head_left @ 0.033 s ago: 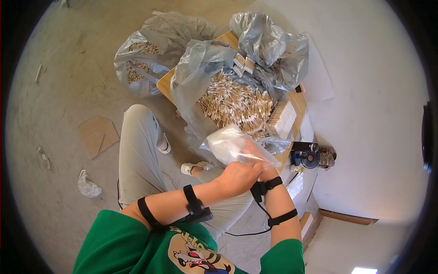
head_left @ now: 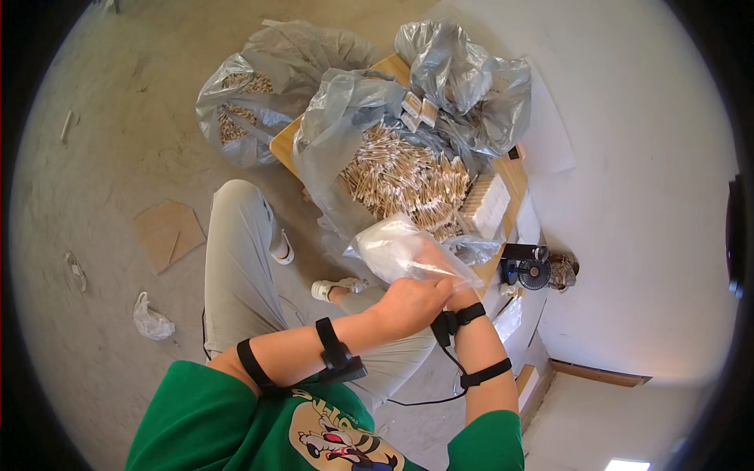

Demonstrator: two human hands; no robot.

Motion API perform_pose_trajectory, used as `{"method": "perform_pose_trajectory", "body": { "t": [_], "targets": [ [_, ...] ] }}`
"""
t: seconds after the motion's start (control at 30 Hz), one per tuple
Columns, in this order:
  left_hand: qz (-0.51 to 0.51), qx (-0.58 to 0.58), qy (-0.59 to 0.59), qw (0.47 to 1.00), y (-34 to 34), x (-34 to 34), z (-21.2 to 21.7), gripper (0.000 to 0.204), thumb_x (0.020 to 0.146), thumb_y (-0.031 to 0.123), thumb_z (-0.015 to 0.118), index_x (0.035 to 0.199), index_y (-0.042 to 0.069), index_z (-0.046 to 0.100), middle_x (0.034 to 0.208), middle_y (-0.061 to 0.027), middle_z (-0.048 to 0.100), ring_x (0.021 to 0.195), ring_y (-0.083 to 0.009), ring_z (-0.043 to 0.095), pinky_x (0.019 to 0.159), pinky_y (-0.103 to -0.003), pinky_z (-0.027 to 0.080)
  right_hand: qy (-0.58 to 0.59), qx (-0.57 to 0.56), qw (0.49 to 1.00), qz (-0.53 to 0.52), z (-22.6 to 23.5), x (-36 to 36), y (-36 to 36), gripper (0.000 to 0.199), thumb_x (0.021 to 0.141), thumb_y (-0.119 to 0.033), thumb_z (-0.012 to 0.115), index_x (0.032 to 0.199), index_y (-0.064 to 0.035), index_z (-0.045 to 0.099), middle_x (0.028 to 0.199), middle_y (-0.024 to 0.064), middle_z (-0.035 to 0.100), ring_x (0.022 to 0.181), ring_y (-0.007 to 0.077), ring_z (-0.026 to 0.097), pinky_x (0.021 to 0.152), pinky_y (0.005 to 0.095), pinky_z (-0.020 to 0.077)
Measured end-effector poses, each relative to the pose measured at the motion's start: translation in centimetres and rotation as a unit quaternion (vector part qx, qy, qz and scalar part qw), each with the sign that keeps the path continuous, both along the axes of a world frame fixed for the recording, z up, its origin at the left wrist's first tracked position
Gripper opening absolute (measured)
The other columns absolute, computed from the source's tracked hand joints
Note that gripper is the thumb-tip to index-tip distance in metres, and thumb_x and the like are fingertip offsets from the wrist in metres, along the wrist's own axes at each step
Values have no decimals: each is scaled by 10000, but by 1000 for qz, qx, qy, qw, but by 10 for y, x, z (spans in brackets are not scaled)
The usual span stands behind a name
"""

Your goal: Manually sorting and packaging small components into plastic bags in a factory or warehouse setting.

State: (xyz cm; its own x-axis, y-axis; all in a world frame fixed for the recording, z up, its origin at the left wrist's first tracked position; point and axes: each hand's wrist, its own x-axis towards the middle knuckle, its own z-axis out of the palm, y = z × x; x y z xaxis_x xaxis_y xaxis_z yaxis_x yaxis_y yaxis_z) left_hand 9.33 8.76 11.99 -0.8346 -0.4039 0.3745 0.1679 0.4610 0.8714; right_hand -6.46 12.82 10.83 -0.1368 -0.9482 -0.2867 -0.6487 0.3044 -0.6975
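A clear plastic bag is drawn over my right hand, which shows only dimly through the film, so its fingers cannot be made out. With closed fingers my left hand pinches the bag's mouth at my right wrist. Just beyond the bag lies a big heap of cotton swabs with pale wooden sticks, spread in an opened grey plastic bag. To the right of the heap, a row of packed white swab bundles stands at the edge of the wooden table.
Small swab packs rest at the heap's far side. Another grey bag sits behind them; a swab-filled bag stands at the far left. A small black fan is at right. Cardboard and a crumpled bag lie on the floor.
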Motion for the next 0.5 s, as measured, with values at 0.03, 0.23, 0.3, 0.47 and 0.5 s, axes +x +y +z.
{"method": "perform_pose_trajectory", "body": {
  "t": [0.03,0.23,0.3,0.47,0.5],
  "targets": [
    [1,5,7,1000,0,-1,1,134,855,174,552,874,50,507,665,-142,600,571,-347,599,494,-429,482,-2,16,1000,-3,-2,-3,-2,320,836,-136,536,1115,13,579,1099,176,603,1020,292,558,905,356,428],
    [-5,-10,-1,1000,3,-4,-1,171,864,200,551,828,47,485,619,-140,583,556,-349,592,483,-432,474,14,35,993,-110,-2,2,-3,278,833,-155,522,1035,16,606,1032,186,630,957,328,583,849,374,449],
    [-5,-9,-2,1000,5,-5,-1,175,864,203,552,825,48,482,619,-140,582,554,-348,591,482,-433,473,67,39,988,-131,-4,2,-4,275,835,-166,516,1021,12,611,1024,188,632,952,332,584,835,378,453],
    [20,-4,5,1000,-2,-3,0,180,862,205,555,824,49,473,616,-139,579,550,-347,590,478,-433,470,60,61,990,-109,10,21,-21,291,838,-219,521,1020,-8,605,1017,225,612,953,399,562,790,410,462],
    [22,-7,12,1000,-4,-3,1,183,863,208,555,827,50,472,616,-136,579,549,-348,588,477,-431,470,62,58,991,-108,15,22,-23,291,838,-219,521,1020,-8,605,1017,225,612,953,399,562,790,410,462]
  ]
}}
